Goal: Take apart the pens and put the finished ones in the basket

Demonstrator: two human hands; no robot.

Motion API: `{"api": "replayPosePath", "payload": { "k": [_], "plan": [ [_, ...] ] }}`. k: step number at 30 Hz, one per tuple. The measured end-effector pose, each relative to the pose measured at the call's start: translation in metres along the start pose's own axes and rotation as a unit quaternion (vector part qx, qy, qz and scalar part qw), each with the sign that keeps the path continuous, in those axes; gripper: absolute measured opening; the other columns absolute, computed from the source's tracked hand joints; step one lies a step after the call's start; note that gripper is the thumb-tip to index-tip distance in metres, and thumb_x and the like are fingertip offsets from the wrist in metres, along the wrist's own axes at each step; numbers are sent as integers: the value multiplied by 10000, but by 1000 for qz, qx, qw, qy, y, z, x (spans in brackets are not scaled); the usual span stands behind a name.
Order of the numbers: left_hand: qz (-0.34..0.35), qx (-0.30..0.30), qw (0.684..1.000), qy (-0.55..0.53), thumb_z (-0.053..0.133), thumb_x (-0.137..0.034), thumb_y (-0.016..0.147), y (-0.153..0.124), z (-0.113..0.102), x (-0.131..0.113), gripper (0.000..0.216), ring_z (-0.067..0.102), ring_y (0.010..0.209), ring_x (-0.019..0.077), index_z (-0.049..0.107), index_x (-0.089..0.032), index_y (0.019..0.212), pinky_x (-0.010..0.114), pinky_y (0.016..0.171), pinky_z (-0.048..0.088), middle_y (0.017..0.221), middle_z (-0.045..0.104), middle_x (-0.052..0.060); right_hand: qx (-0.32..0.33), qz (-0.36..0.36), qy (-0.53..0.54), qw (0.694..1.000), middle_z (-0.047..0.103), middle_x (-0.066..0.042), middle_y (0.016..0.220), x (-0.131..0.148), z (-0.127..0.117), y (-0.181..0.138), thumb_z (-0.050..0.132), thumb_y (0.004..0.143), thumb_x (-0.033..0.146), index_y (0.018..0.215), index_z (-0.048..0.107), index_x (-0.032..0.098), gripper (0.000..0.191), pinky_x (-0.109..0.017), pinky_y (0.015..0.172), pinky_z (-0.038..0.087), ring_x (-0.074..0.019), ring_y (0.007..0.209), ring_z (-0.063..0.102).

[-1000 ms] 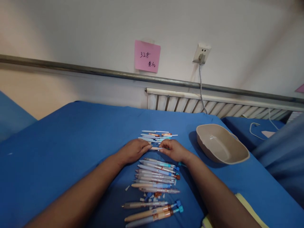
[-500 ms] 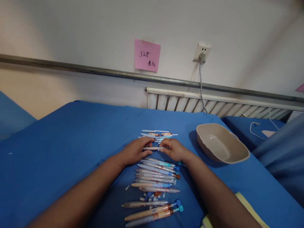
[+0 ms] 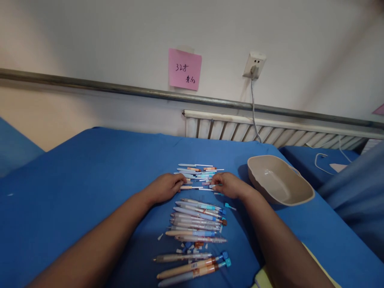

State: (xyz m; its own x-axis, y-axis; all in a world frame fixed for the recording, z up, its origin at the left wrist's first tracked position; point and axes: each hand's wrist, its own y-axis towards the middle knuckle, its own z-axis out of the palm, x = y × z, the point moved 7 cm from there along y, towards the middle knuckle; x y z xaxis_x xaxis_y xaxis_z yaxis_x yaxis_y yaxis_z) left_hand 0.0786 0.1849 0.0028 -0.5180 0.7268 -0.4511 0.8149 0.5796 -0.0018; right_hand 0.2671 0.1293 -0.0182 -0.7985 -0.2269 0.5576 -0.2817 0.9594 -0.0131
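My left hand (image 3: 166,188) pinches the left end of a pale orange pen barrel (image 3: 186,187), from which a thin white refill sticks out to the right. On the other side, my right hand (image 3: 228,185) has its fingers bent together over small pen parts; what is in them is too small to make out. Beyond both hands lie taken-apart pens (image 3: 186,165) with white refills beside them. Closer to me, a row of whole-looking pens (image 3: 195,215) lies side by side, with two orange-and-blue capped pens (image 3: 192,269) nearest.
A beige basin (image 3: 279,180) stands at the right on the blue cloth (image 3: 90,180). Small white and coloured bits (image 3: 196,245) are scattered between the pens. A yellow cloth (image 3: 264,279) lies by my right forearm. Behind are a radiator (image 3: 222,129) and a plugged-in cable (image 3: 253,104).
My hands have moved apart, the left leftward and the right rightward. The pen that was between both hands now lies low, its white refill showing, with only my left hand at it.
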Motion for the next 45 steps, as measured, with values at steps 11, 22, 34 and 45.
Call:
{"api": "replayPosePath", "payload": {
  "k": [11,22,34,45],
  "plan": [
    [-4,-42,999,-7,441,-286,834,-3,-16,-13,232,579,697,154,624,-185,936,231,644,398,788,655,9,-1,12,-73,997,661,-41,915,17,0,0,607,775,192,959,621,196,185,-229,695,374,-154,808,575],
    [0,-79,997,-19,441,-274,813,-5,-26,-12,224,563,653,138,624,-176,896,218,621,393,733,643,-5,-15,3,-127,992,616,-53,953,45,17,8,493,886,258,936,627,199,154,-259,770,372,-170,908,556],
    [-45,-88,995,-17,437,-271,770,-7,-36,18,226,548,615,139,627,-168,838,221,596,388,685,627,-13,3,46,-203,978,632,-86,982,34,10,5,495,870,222,964,612,179,157,-271,779,381,-194,900,579],
    [4,-41,999,18,491,-271,804,-14,-7,-2,167,566,733,162,613,-194,888,238,655,398,823,638,17,-29,41,-195,979,618,-95,1023,49,0,-2,483,886,252,1003,582,181,169,-274,808,386,-196,943,576]
  ]
}}
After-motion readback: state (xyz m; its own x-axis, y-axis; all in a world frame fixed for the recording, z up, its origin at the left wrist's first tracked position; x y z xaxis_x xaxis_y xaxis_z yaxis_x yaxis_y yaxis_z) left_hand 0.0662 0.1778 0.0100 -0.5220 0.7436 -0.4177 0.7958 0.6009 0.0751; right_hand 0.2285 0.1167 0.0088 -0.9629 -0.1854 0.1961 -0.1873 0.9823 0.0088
